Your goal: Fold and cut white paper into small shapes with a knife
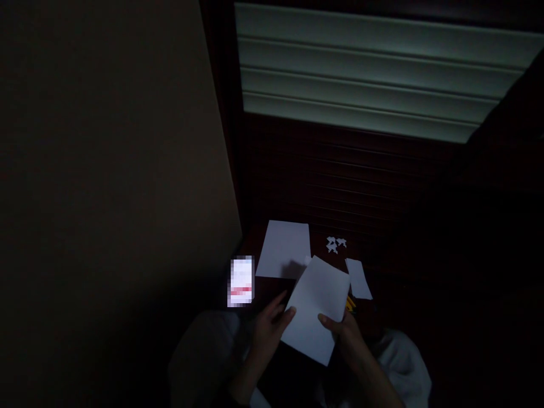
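Note:
A white sheet of paper (317, 309) is held tilted above my lap, at the near side of a small dark table. My left hand (267, 326) pinches its left edge, thumb on top, with other fingers stretched out past the edge. At its right edge my right hand (346, 331) grips it, thumb lying on the front and the fingers hidden behind. Beyond it, a larger white sheet (283, 246) lies flat on the table. A narrower piece of white paper (359, 279) lies to the right. Several small folded white paper pieces (334, 245) sit grouped at the back.
A glowing, pixelated rectangle (241, 282) stands left of my left hand. Something yellow (350, 305) lies partly hidden beside my right hand. A wall (127, 141) closes off the left, and a dark louvred panel (340, 175) rises behind the table. The room is dim.

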The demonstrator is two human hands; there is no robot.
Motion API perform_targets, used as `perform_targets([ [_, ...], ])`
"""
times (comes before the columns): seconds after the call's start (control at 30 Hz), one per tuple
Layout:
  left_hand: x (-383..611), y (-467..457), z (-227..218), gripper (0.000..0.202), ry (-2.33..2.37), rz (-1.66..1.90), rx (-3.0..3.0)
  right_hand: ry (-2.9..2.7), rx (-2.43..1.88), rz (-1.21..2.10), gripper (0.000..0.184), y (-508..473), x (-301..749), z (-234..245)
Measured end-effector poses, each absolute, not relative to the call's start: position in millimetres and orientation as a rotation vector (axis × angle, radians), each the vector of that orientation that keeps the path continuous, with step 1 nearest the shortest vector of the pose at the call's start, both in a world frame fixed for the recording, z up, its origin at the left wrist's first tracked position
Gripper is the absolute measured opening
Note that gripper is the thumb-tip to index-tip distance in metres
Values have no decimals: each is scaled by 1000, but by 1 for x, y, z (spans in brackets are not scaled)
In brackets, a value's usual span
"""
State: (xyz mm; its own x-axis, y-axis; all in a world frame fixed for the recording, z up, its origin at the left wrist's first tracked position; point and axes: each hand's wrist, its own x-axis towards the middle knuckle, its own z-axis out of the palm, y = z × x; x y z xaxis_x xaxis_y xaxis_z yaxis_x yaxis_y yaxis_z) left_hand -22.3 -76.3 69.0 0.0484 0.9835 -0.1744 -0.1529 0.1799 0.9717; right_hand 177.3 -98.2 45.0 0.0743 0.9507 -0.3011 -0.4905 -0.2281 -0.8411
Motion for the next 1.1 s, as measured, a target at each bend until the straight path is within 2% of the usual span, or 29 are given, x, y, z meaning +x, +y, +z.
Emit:
perform_targets([
  [0.23, -17, -71, 79, 45, 1181, 1113, 1419, -605, -977, 1457, 54, -101, 171, 71],
  [0.37, -17, -80, 80, 40, 1227, 1109, 1553, -567, -1002, 1339, 51, -95, 171, 76],
  [0.67, -13, -93, 80, 40, 1291, 1251, 1553, -561, -1076, 1251, 52, -98, 163, 74],
  [1.0, -20, -86, 71, 39, 1421, 1249, 1351, -607, -1131, 1353, 55, -104, 161, 86],
  [1.1, -24, -78, 54, 42, 1477, 1260, 1325, -607, -1184, 1436, 40, -104, 166, 66],
])
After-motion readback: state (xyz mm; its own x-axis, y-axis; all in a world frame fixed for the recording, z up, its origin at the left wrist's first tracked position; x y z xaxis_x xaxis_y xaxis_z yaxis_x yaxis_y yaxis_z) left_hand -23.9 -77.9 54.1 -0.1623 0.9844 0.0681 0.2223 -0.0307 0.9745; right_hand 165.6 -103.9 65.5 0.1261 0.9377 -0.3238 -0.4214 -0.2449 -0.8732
